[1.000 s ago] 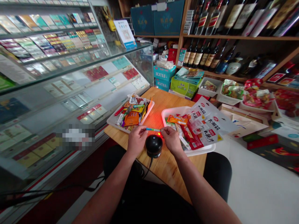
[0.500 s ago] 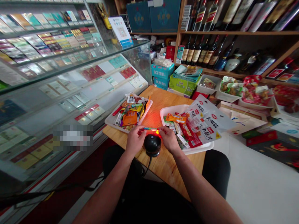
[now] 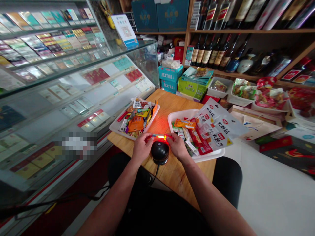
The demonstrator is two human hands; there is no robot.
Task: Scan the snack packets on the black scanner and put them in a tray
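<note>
A small, narrow snack packet [image 3: 159, 136] is stretched between my two hands, lit orange-red by the scanner's light. My left hand [image 3: 143, 145] pinches its left end and my right hand [image 3: 176, 145] pinches its right end. Just below the packet, on the wooden table [image 3: 180, 175], stands a black dome-shaped barcode scanner [image 3: 159, 152] with a cable running toward me. To the left is a white tray [image 3: 113, 127] of mixed snack packets. On the right, another white tray [image 3: 218, 154] holds an orange packet [image 3: 185, 124], red packets and a large grey-white snack bag [image 3: 214, 124].
A glass display counter [image 3: 81, 88] with cigarette packs runs along the left. Behind the table are blue and green cartons [image 3: 194, 88]. Shelves of bottles [image 3: 210, 54] and tubs of packaged food [image 3: 243, 91] stand at the back right.
Both hands stay on the packet above the scanner, almost still. The packet's middle now glows brighter under the scanner's light. The whole view has shifted slightly.
</note>
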